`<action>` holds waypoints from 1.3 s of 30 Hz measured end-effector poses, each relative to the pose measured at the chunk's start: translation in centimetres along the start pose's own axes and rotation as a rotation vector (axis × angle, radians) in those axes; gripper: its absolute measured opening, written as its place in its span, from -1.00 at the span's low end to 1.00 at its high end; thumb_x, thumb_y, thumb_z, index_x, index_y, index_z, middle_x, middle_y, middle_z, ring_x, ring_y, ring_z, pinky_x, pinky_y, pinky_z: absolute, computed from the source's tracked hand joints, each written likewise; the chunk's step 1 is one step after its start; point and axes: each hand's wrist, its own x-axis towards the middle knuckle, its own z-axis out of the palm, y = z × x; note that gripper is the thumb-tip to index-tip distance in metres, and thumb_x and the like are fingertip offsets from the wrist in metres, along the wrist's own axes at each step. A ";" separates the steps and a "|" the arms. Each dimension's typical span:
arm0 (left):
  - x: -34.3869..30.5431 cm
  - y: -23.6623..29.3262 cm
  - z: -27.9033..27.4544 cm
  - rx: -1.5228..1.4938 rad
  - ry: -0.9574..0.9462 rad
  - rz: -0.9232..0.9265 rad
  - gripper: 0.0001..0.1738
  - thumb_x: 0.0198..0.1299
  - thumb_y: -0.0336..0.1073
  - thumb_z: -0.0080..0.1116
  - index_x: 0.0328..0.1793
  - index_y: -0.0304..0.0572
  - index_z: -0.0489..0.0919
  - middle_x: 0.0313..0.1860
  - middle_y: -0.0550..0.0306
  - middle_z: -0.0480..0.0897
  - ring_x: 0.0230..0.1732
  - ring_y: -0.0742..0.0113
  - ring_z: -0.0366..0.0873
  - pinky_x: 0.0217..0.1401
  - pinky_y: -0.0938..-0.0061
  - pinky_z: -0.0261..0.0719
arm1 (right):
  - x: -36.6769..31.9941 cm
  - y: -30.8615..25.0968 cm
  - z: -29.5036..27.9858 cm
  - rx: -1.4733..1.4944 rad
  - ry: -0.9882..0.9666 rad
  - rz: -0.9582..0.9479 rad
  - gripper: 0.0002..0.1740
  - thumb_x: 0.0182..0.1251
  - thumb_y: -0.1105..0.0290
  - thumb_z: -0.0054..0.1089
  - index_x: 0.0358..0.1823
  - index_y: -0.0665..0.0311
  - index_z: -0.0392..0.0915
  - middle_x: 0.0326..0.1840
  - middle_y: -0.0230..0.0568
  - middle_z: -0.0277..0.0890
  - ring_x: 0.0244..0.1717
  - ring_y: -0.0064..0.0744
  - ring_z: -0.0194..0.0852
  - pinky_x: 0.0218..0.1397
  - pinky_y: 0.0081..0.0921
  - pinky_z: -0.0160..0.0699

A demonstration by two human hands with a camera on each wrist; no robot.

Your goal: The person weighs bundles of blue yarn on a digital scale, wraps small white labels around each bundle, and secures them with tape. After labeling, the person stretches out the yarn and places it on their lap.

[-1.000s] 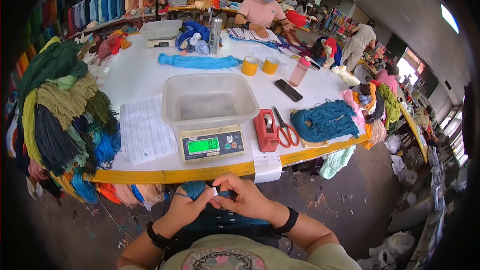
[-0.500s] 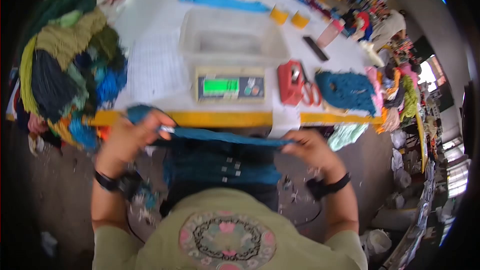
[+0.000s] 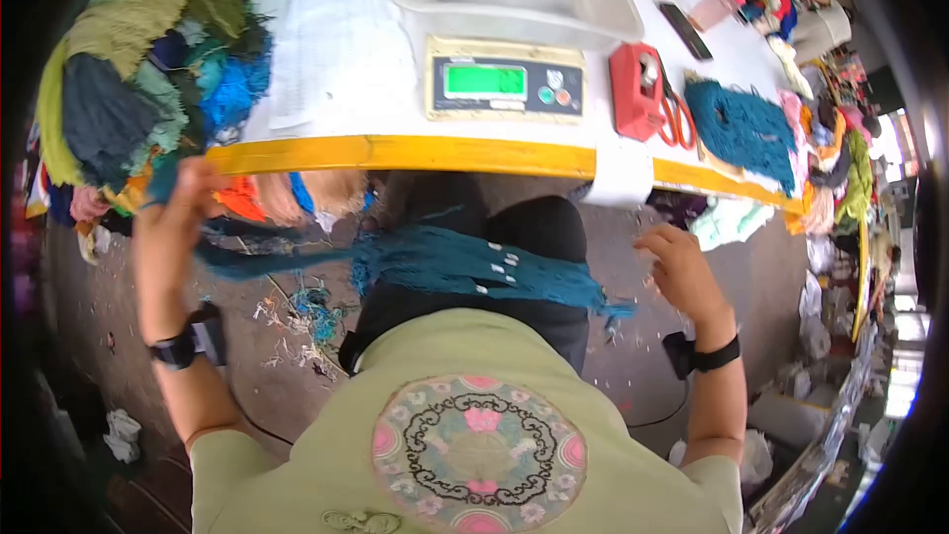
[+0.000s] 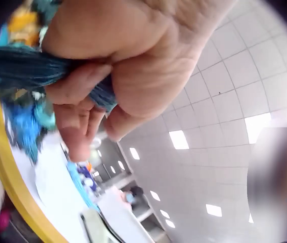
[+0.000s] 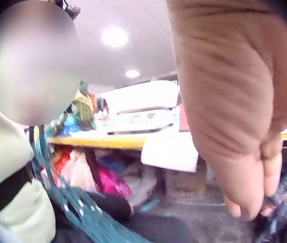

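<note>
My left hand (image 3: pixel 173 237), raised at the left near the table edge, grips a teal yarn hank (image 4: pixel 22 68); in the left wrist view the fingers curl round it and a short end pokes out below the thumb. Across my thighs lies more teal yarn (image 3: pixel 445 262) with several small white tags on it. From its left end a twisted teal length stretches toward my left hand. On the right, my right hand (image 3: pixel 684 277) hangs in the air with loosely bent fingers and holds nothing, apart from the yarn's right end.
A yellow-edged table (image 3: pixel 474 155) spans the front. On it are a digital scale (image 3: pixel 504 79), a translucent bin (image 3: pixel 524 20), a red tape dispenser (image 3: pixel 636 94), orange-handled scissors (image 3: pixel 677 119) and a teal skein (image 3: pixel 741 129). Coloured yarn (image 3: pixel 109 99) piles up at left.
The hands have moved from close together to far apart. My right hand, which held the teal yarn's other end half a second ago, has let go; my left hand has carried its end leftward.
</note>
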 end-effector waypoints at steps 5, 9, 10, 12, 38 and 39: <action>-0.8 6.3 11.7 -0.956 -0.692 0.151 0.15 0.25 0.59 -0.34 0.54 -0.38 0.24 0.54 -0.13 0.33 0.56 0.03 0.24 0.50 0.01 0.32 | 10.3 -14.3 -2.6 0.891 0.217 -0.224 -0.62 0.15 0.64 0.36 0.01 0.25 0.56 -0.02 -0.21 0.51 -0.12 -0.36 0.61 -0.12 -0.45 0.60; -2.1 9.8 15.3 -0.991 -0.914 0.252 0.18 0.23 0.61 -0.48 0.58 -0.35 0.22 0.64 -0.07 0.12 0.62 0.09 0.10 0.57 0.08 0.19 | 14.8 -19.1 -2.4 1.320 0.283 -0.350 -0.63 0.20 0.60 0.41 0.01 0.27 0.52 -0.02 -0.31 0.41 -0.19 -0.55 0.53 -0.25 -0.61 0.51; -2.2 10.1 15.5 -0.939 -0.938 0.275 0.17 0.25 0.60 -0.49 0.58 -0.34 0.24 0.64 -0.07 0.12 0.61 0.12 0.12 0.57 0.12 0.19 | 14.9 -19.3 -2.5 1.301 0.239 -0.316 -0.69 0.22 0.58 0.40 -0.05 0.28 0.52 -0.02 -0.32 0.39 -0.23 -0.57 0.49 -0.28 -0.63 0.47; -2.1 9.4 16.2 -0.925 -0.940 0.282 0.11 0.30 0.55 -0.42 0.57 -0.35 0.26 0.60 -0.08 0.21 0.55 0.16 0.21 0.55 0.17 0.23 | 15.1 -19.1 -1.9 1.329 0.256 -0.372 -0.75 0.23 0.57 0.39 -0.12 0.30 0.52 -0.07 -0.35 0.38 -0.30 -0.61 0.42 -0.32 -0.65 0.40; -1.4 5.5 8.4 -0.512 -1.110 0.136 -0.62 0.35 -0.16 0.25 0.13 -0.31 0.66 -0.53 0.32 0.51 -0.63 0.73 0.28 -0.67 0.72 0.07 | 8.4 -9.8 -5.5 1.336 -0.115 0.166 -0.78 0.48 0.23 0.21 -0.21 0.24 0.65 -0.47 -0.61 0.40 -0.47 -0.81 0.13 -0.45 -0.73 0.06; -1.8 3.4 5.8 -0.728 -0.668 -0.070 -0.69 0.30 -0.24 0.26 0.04 -0.32 0.64 -0.54 0.31 0.48 -0.64 0.74 0.25 -0.70 0.72 0.04 | 6.9 -8.0 -5.3 1.288 -0.151 0.221 -0.77 0.48 0.22 0.22 -0.23 0.23 0.64 -0.50 -0.62 0.37 -0.51 -0.81 0.10 -0.48 -0.72 0.02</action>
